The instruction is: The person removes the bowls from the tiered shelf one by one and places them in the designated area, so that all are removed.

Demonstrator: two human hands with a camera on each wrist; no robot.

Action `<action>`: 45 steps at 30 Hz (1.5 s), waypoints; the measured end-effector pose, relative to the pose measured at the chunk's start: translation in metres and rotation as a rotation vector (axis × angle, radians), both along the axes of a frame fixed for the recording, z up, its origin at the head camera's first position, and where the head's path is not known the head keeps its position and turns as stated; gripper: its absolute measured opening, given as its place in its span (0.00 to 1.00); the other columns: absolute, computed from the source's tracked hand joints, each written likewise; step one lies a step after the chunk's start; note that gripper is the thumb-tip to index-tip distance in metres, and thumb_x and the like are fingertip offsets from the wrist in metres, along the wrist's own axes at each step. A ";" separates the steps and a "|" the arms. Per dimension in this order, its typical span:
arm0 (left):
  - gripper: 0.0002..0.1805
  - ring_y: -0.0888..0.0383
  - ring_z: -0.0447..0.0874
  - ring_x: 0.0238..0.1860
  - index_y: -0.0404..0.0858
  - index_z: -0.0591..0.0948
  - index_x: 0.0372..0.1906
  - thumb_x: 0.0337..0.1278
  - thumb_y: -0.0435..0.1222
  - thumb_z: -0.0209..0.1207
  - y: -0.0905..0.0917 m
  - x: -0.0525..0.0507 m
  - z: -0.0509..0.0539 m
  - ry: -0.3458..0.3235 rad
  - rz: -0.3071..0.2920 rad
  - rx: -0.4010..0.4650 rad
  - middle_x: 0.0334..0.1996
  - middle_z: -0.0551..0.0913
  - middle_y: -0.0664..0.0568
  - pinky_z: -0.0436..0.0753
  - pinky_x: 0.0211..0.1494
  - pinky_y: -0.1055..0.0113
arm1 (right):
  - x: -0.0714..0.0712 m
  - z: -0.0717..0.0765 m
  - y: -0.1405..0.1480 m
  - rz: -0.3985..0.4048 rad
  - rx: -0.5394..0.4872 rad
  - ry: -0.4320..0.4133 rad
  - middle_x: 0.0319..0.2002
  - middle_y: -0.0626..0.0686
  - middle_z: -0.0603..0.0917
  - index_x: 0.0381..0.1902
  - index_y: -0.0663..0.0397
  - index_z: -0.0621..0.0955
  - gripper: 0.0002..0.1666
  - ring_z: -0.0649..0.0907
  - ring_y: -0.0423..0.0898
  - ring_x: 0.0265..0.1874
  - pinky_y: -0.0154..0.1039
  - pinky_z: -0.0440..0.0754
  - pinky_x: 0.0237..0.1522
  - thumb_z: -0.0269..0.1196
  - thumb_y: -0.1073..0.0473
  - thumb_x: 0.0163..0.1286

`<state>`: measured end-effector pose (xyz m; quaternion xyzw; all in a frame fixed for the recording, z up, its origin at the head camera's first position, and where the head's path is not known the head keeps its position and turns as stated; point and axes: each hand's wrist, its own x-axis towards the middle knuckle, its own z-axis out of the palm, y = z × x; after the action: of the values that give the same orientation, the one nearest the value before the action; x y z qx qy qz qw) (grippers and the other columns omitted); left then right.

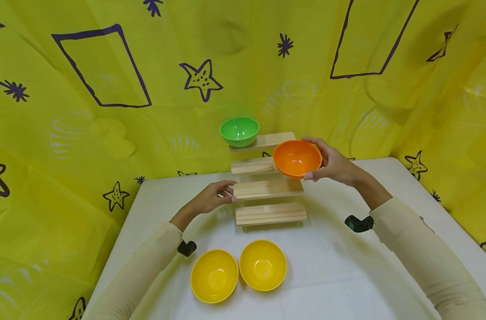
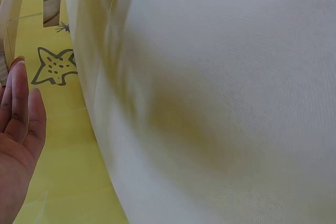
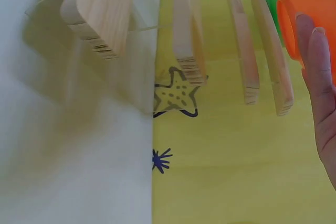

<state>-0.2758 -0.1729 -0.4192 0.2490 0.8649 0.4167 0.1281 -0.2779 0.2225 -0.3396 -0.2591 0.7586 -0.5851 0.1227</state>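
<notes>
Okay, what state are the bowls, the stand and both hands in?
Wooden stand: upright on the white table
Green bowl: open side up, empty, on the stand's top step
Orange bowl: empty, held in the right hand
Left yellow bowl: open side up, empty
Right yellow bowl: open side up, empty
Right hand: gripping the orange bowl
Left hand: at the stand's left side, grip unclear

Yellow sheeting (image 1: 243, 84) hangs at twelve o'clock in the head view, with a dark-outlined star (image 1: 203, 80) at eleven. The white tabletop (image 1: 327, 275) spreads at six.
</notes>
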 end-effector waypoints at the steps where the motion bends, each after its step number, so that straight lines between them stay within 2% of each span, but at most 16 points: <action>1: 0.32 0.48 0.82 0.51 0.33 0.70 0.71 0.66 0.37 0.64 0.000 0.000 0.000 0.000 0.001 0.000 0.52 0.82 0.39 0.79 0.49 0.65 | 0.002 -0.001 0.001 0.003 0.001 0.003 0.67 0.65 0.64 0.78 0.57 0.51 0.56 0.86 0.49 0.40 0.39 0.87 0.36 0.68 0.73 0.60; 10: 0.31 0.48 0.82 0.50 0.32 0.70 0.71 0.66 0.36 0.64 0.000 0.001 0.002 0.002 -0.003 0.003 0.51 0.82 0.39 0.79 0.47 0.66 | 0.015 -0.010 0.005 0.000 0.017 0.010 0.67 0.65 0.64 0.78 0.58 0.52 0.56 0.83 0.46 0.49 0.38 0.86 0.45 0.70 0.72 0.59; 16: 0.32 0.48 0.82 0.51 0.33 0.70 0.71 0.66 0.37 0.64 0.001 0.000 0.001 0.003 -0.002 -0.003 0.52 0.82 0.39 0.80 0.49 0.65 | 0.022 -0.017 0.009 0.035 0.020 0.029 0.67 0.63 0.65 0.78 0.59 0.52 0.56 0.82 0.44 0.52 0.37 0.85 0.49 0.71 0.71 0.59; 28: 0.32 0.48 0.82 0.51 0.32 0.70 0.71 0.66 0.36 0.64 0.001 -0.001 0.001 0.009 -0.004 0.005 0.52 0.82 0.39 0.80 0.51 0.63 | 0.034 -0.032 0.016 0.055 0.008 0.028 0.66 0.58 0.67 0.78 0.57 0.54 0.57 0.83 0.46 0.53 0.39 0.85 0.50 0.72 0.71 0.56; 37: 0.32 0.47 0.83 0.52 0.32 0.70 0.71 0.66 0.37 0.64 0.002 -0.001 -0.001 0.001 -0.012 0.009 0.52 0.83 0.39 0.81 0.53 0.60 | 0.045 -0.043 0.020 0.082 -0.021 0.031 0.65 0.51 0.70 0.77 0.56 0.55 0.56 0.82 0.45 0.54 0.40 0.85 0.50 0.71 0.73 0.56; 45: 0.32 0.47 0.83 0.53 0.32 0.70 0.71 0.66 0.37 0.64 0.001 -0.002 -0.001 0.000 -0.010 0.017 0.52 0.83 0.38 0.81 0.54 0.59 | 0.056 -0.050 0.022 0.087 -0.027 0.018 0.65 0.51 0.70 0.76 0.54 0.56 0.57 0.81 0.46 0.54 0.41 0.85 0.50 0.71 0.75 0.53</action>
<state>-0.2777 -0.1723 -0.4202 0.2542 0.8602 0.4232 0.1280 -0.2222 0.2450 -0.3893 -0.2988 0.7396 -0.5872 0.1374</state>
